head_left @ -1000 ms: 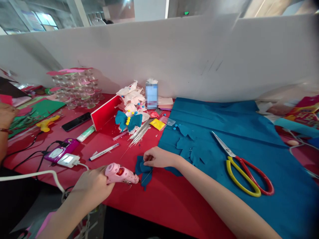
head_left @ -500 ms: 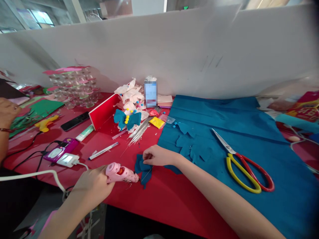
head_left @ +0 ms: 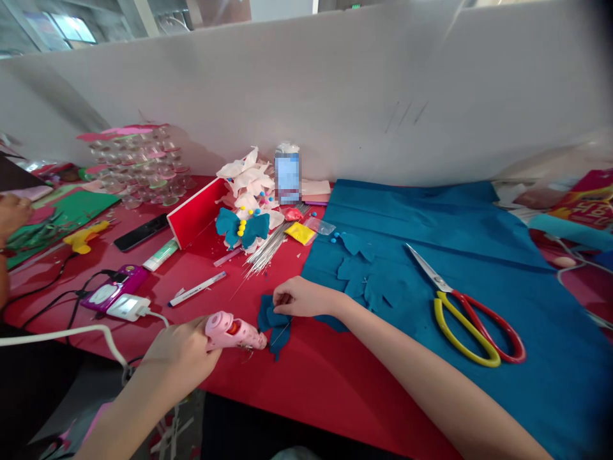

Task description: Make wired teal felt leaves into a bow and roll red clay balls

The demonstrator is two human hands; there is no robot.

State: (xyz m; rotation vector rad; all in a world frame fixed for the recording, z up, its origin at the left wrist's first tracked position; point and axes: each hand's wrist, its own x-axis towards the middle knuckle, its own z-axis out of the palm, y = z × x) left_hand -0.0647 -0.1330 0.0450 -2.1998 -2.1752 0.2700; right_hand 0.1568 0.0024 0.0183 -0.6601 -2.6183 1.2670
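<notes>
My left hand point(head_left: 184, 351) is wrapped around a pink glue gun point(head_left: 232, 330). Its nozzle points right, close to the edge of a cut blue fabric piece point(head_left: 281, 344) on the red table. With fingers pinched together, my right hand point(head_left: 299, 297) holds the upper part of this fabric; its fingertips partly hide the fold there. A thin wire point(head_left: 280, 333) crosses the lower part of the piece. Beyond my hands stands a blue fabric butterfly point(head_left: 253, 228) with yellow beads, among white fabric shapes point(head_left: 249, 176).
Scissors point(head_left: 447, 287) with red and yellow handles lie on a large blue cloth point(head_left: 416, 217) with several cut shapes. Nearer the middle are thin wires point(head_left: 271, 249), a yellow packet point(head_left: 301, 233) and a pen point(head_left: 197, 289). Another person's hand point(head_left: 14, 214) is at far left, near a yellow glue gun point(head_left: 86, 236).
The view has shifted slightly. My hands, the glue gun and the fabric piece keep nearly the same places. At far left, the other person's hand has moved further left.
</notes>
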